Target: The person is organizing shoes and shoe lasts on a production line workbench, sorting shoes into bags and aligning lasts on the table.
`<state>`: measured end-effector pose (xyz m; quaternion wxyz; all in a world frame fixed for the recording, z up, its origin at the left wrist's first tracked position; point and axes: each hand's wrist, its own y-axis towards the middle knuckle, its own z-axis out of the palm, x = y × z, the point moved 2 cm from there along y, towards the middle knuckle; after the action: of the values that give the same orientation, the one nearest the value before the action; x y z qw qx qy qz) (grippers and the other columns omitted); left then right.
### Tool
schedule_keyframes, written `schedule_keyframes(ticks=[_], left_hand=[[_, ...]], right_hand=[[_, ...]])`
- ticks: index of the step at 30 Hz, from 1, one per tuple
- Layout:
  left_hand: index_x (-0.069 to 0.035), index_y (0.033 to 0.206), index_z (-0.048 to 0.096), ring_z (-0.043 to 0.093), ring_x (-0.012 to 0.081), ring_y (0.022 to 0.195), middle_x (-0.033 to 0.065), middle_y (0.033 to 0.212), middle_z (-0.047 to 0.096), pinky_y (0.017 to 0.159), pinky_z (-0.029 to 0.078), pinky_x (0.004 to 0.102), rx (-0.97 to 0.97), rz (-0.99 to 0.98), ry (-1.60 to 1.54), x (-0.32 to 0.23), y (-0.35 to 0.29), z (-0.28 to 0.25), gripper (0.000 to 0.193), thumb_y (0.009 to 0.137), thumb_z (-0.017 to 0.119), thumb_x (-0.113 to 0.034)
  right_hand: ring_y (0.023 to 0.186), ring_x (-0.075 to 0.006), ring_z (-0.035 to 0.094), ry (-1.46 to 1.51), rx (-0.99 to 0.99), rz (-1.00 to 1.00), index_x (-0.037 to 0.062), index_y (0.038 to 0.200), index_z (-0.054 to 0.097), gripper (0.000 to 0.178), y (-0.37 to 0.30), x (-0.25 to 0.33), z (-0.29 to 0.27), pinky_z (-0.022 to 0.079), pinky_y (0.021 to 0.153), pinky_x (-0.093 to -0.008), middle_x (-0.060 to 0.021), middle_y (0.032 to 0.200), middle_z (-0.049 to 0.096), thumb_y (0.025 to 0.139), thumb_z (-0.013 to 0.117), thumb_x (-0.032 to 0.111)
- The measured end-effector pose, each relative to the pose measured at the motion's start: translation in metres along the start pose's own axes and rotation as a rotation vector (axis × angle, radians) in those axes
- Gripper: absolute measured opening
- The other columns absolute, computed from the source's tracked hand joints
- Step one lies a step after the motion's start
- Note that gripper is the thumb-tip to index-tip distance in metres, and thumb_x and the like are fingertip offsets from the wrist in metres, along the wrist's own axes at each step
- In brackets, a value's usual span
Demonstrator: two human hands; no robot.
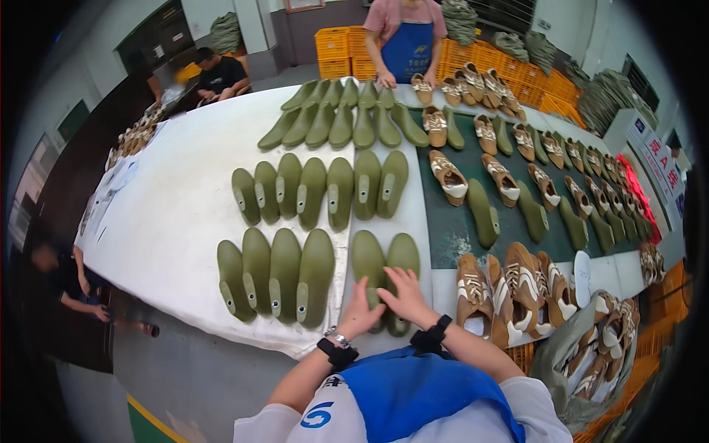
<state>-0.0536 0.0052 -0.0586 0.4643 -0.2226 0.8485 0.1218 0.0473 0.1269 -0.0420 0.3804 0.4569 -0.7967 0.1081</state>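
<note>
Covering part of the left shoe last (367, 255), left of the green mat (450, 249), is the left grip (360, 310); next, nearer that mat, the right grip (407, 297) lies over the right shoe last (403, 253). Grasping or merely resting? Can't tell: both lasts' middles are hidden beneath the fingers.

The smooth foot-shaped lasts (368, 255) at centre are plain olive green; the broad desk (185, 207) at left is white. Lower-right lace-up sneakers (523, 275) are tan with white stripes.
</note>
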Motion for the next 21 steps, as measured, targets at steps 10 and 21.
schedule_keyframes(ticks=[10, 21], left_hand=[[-0.003, 0.122, 0.048, 0.038, 0.0434, 0.119, 0.0231, 0.13, 0.039, 0.098, 0.036, 0.0469, -0.571, -0.062, 0.626, 0.034, -0.021, -0.144, 0.065, 0.068, 0.075, -0.029], [-0.009, 0.14, 0.029, 0.06, 0.0328, 0.099, 0.0241, 0.11, 0.06, 0.087, 0.048, 0.036, -0.421, -0.316, -0.057, 0.072, -0.034, -0.124, 0.08, 0.068, 0.063, -0.009]], right_hand=[[0.122, -0.0399, 0.037, -0.058, -0.134, 0.133, 0.0038, 0.112, 0.059, 0.04, -0.017, -0.017, -0.013, 0.033, 0.102, -0.0444, -0.0183, 0.127, 0.049, 0.08, 0.064, 0.028], [0.119, -0.042, 0.04, -0.011, -0.193, 0.07, 0.0046, 0.107, 0.062, 0.037, -0.011, -0.016, -0.007, 0.033, 0.101, -0.046, -0.019, 0.121, 0.053, 0.078, 0.066, 0.026]])
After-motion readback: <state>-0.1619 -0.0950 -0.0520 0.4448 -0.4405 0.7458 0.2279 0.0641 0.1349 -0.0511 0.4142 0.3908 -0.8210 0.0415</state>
